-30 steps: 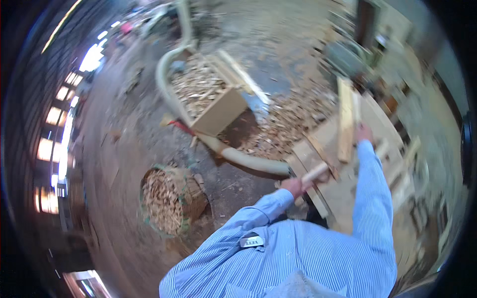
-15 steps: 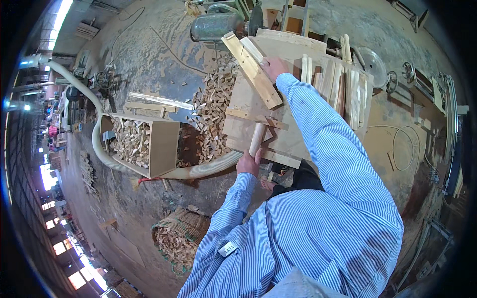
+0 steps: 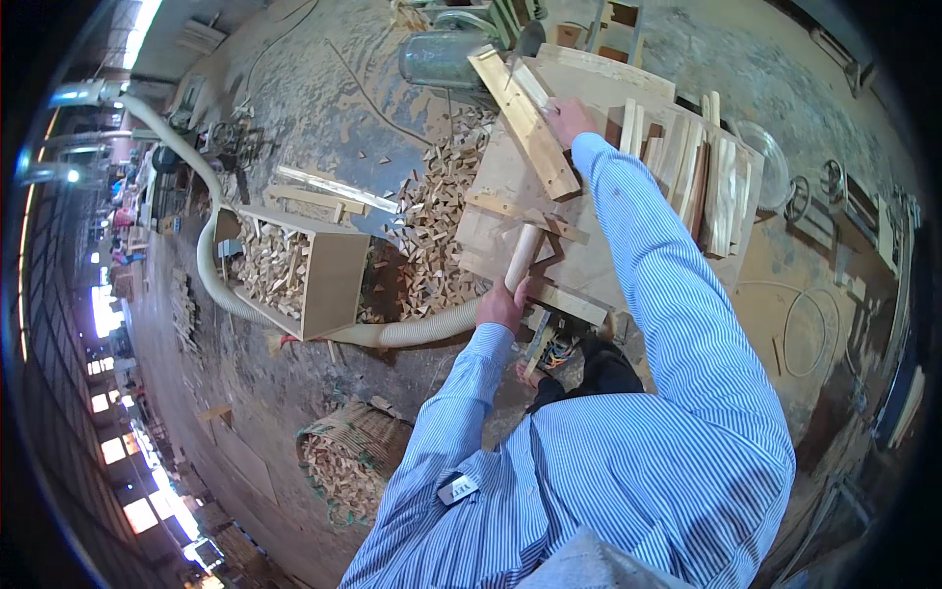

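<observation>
My left hand (image 3: 501,306) is closed round a thick round wooden handle (image 3: 523,257) at the near left of a plywood worktop (image 3: 599,236). Farther off, my right hand (image 3: 569,122) grips the near end of a pale wood strip (image 3: 532,84). That strip lies along the right side of a longer yellowish wooden board (image 3: 527,120), set slantwise on the worktop. Just beyond the strip's far end stands a dark round saw blade (image 3: 530,39), next to a green motor (image 3: 446,61). My right fingertips are partly hidden.
Several wood strips (image 3: 721,196) lie on the worktop's right. Triangular offcuts (image 3: 442,216) are heaped on the floor left of it. Nearby stand an offcut-filled wooden box (image 3: 334,285) and a wicker basket (image 3: 378,437). A ribbed hose (image 3: 422,329) runs between box and worktop.
The view has shifted slightly. The worktop, slanted board and strip have moved a little away from me, closer to the saw blade, with both hands keeping their holds.
</observation>
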`<action>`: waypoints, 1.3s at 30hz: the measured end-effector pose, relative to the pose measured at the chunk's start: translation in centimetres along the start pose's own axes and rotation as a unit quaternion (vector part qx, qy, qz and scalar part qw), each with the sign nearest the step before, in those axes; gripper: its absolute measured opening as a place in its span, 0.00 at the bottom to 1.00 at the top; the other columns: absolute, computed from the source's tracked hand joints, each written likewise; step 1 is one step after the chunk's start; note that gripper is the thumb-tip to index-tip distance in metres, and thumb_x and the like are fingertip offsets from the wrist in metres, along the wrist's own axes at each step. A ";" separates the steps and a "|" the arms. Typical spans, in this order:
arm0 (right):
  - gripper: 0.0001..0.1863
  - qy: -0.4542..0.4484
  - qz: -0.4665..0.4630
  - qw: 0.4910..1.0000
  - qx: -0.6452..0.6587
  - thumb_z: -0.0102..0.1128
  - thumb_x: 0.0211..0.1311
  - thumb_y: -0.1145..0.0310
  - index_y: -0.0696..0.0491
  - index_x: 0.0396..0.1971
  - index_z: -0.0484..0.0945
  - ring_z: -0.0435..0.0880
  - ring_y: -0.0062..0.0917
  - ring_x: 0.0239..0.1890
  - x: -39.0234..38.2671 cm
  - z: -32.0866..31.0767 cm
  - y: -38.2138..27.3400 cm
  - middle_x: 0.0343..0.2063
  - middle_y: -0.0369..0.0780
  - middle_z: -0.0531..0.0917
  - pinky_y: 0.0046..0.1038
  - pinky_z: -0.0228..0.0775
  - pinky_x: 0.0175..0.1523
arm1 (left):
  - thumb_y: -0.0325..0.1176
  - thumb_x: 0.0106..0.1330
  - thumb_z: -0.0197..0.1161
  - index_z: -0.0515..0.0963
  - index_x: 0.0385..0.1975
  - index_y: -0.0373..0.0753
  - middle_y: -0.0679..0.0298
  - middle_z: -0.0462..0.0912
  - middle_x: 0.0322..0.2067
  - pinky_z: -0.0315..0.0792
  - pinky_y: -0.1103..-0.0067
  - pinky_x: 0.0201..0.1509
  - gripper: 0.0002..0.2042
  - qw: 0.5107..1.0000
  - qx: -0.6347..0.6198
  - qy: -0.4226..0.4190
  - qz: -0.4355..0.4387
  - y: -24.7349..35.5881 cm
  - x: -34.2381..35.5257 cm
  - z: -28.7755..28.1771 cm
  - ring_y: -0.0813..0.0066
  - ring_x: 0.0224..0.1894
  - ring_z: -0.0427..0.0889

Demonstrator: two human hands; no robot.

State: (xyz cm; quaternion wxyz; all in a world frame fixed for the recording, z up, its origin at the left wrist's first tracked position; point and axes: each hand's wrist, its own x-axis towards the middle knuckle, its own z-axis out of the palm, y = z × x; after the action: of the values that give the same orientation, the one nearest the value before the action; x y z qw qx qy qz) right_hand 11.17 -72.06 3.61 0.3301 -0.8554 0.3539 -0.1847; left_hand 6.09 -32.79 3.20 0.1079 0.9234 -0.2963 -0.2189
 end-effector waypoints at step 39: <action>0.20 -0.005 0.085 0.993 -0.085 0.59 0.65 0.52 0.49 0.48 0.84 0.83 0.48 0.50 -17.6 9.4 -5.1 0.45 0.50 0.85 0.43 0.74 0.57 | 0.66 0.68 0.54 0.78 0.44 0.34 0.43 0.85 0.36 0.77 0.55 0.47 0.33 0.994 -0.092 -0.051 -0.020 -13.9 -15.6 0.7 0.42 0.41 0.85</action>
State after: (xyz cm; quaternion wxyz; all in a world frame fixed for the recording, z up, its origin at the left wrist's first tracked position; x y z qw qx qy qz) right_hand 6.81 -52.44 -1.04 0.2723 -0.8481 0.4384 -0.1203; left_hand 1.34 -12.44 3.34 0.1723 0.9028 -0.2618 -0.2944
